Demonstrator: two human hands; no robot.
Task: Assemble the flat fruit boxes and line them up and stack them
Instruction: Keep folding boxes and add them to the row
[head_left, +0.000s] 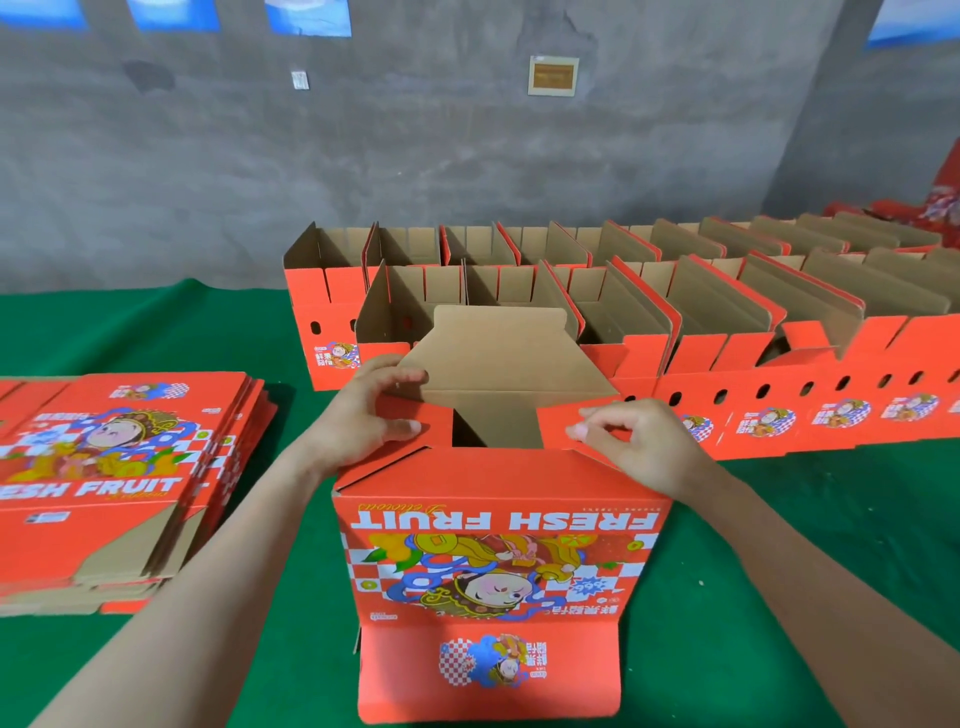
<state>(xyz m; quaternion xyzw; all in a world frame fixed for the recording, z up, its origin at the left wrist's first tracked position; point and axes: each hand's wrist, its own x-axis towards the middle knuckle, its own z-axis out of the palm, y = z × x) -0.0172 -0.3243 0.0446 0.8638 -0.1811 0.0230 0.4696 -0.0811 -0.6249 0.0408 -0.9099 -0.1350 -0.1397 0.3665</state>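
Left hand (363, 415) and right hand (631, 449) pinch opposite flaps (440, 422) of the box (498, 525).

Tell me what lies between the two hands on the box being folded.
In the head view, between the left hand and the right hand is the open gap in the box, the brown flap upright behind it.

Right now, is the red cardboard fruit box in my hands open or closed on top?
Open: red cardboard fruit box shows a gap between side flaps pinched by left hand and right hand.
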